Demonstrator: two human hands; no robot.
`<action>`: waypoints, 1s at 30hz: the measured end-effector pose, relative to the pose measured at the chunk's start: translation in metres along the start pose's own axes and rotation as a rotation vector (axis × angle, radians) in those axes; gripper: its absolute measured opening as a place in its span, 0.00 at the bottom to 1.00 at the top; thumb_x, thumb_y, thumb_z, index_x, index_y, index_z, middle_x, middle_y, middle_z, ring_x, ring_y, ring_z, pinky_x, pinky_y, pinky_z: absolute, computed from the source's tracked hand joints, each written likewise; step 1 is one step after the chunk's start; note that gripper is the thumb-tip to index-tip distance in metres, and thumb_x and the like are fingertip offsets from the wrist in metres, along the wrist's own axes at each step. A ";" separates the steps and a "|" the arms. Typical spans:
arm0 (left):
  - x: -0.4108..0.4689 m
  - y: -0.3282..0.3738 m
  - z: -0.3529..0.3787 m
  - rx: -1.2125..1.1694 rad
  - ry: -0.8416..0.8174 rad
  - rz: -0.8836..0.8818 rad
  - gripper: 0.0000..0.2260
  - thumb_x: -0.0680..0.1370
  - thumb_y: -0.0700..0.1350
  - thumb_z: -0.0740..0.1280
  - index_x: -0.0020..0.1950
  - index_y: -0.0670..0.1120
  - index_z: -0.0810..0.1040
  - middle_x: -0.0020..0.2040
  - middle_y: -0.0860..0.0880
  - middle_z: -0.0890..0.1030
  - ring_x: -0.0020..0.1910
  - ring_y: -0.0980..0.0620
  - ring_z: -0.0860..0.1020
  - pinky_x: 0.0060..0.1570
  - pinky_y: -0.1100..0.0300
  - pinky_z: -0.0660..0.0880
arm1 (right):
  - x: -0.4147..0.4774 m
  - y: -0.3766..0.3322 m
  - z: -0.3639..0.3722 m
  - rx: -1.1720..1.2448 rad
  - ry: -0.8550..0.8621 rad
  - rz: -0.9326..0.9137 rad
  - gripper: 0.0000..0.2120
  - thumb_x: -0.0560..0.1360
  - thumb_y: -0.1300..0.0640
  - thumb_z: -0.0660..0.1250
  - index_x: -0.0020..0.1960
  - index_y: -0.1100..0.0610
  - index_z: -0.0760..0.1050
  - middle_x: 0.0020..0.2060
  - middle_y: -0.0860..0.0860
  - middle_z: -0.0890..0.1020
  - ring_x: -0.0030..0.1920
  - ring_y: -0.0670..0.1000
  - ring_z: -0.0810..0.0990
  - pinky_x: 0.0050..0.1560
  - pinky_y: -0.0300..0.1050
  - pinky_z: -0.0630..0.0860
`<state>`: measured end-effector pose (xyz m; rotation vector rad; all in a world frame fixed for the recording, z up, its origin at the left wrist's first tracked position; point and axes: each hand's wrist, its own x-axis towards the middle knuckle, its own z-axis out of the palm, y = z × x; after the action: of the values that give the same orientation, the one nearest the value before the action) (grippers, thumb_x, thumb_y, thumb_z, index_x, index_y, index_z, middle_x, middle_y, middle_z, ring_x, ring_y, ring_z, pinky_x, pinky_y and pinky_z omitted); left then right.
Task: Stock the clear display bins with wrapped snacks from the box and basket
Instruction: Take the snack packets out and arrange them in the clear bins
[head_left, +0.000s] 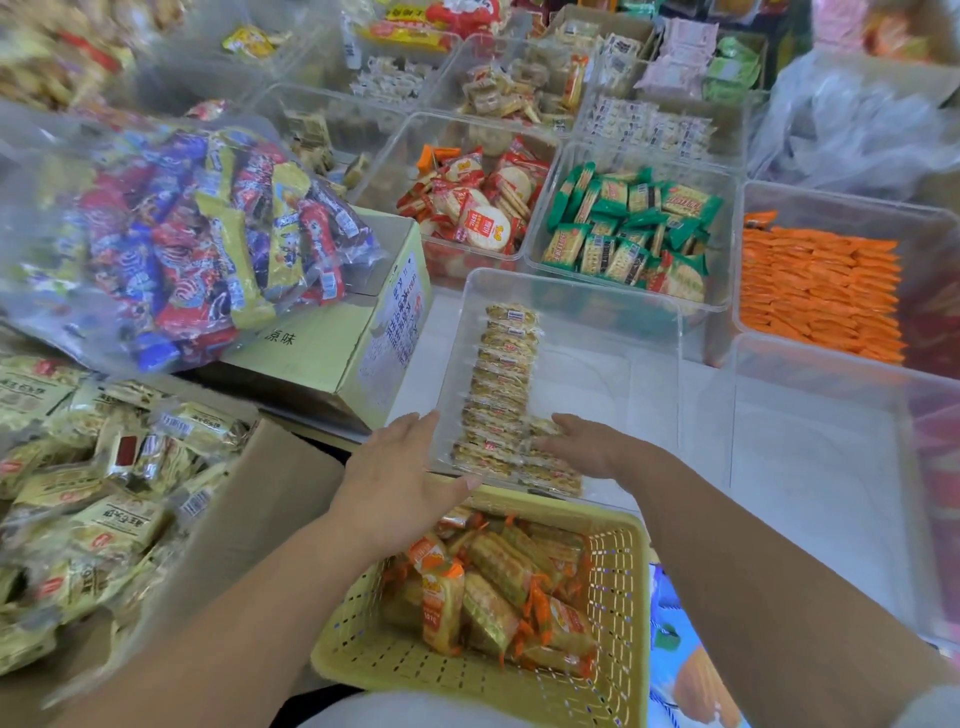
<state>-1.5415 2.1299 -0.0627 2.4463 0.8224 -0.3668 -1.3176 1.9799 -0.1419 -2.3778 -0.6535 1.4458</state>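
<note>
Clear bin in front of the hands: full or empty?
Mostly empty. The clear plastic bin holds tan wrapped crackers only along its left side; rest bare.

Clear glossy plastic bin (597, 322); matt yellow perforated plastic basket (618, 597); matt cardboard box (343, 353); shiny film wrappers (498, 587).

The clear bin (613, 332) lies just before the left hand (400, 467) and the right hand (587, 447). The basket (363, 660) lies below them, and the box (249, 499) is left of them.
</note>
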 end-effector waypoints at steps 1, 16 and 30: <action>-0.010 -0.005 -0.003 -0.036 0.042 0.026 0.41 0.78 0.68 0.65 0.84 0.52 0.55 0.84 0.49 0.58 0.82 0.48 0.55 0.80 0.47 0.56 | -0.006 -0.003 -0.001 0.014 0.008 0.004 0.36 0.81 0.38 0.61 0.82 0.51 0.52 0.80 0.53 0.59 0.76 0.58 0.65 0.71 0.49 0.62; -0.153 -0.247 -0.067 -0.292 0.356 -0.365 0.23 0.77 0.60 0.71 0.71 0.59 0.73 0.69 0.52 0.75 0.68 0.50 0.74 0.66 0.50 0.73 | -0.115 -0.214 0.179 -0.194 0.447 -0.668 0.21 0.78 0.40 0.66 0.69 0.46 0.75 0.70 0.48 0.73 0.73 0.51 0.65 0.73 0.46 0.60; -0.075 -0.421 -0.091 -0.282 0.069 -0.624 0.47 0.71 0.70 0.72 0.83 0.55 0.56 0.81 0.39 0.55 0.73 0.31 0.68 0.67 0.40 0.74 | -0.114 -0.310 0.341 -0.631 0.624 -0.382 0.28 0.77 0.29 0.47 0.61 0.38 0.79 0.67 0.42 0.77 0.77 0.55 0.63 0.78 0.64 0.42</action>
<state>-1.8549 2.4295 -0.1239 1.9088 1.5522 -0.3568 -1.7376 2.1887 -0.0694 -2.7068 -1.4186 0.3133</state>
